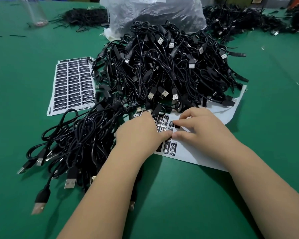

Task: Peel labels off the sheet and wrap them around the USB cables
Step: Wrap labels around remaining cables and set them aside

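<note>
The person is at the peeling step. Both hands lie on the sheet [202,152] on the green desk [24,83], with a few labels [173,149] left on it. The left hand [141,133] presses flat, grip wide. The right hand [200,128] curls its fingertips [175,122] at a label's edge; I cannot tell if it has lifted. Next, I think, it needs a cable [71,135] from the pile just beside. A clear bag [154,12] behind holds more cables.
</note>
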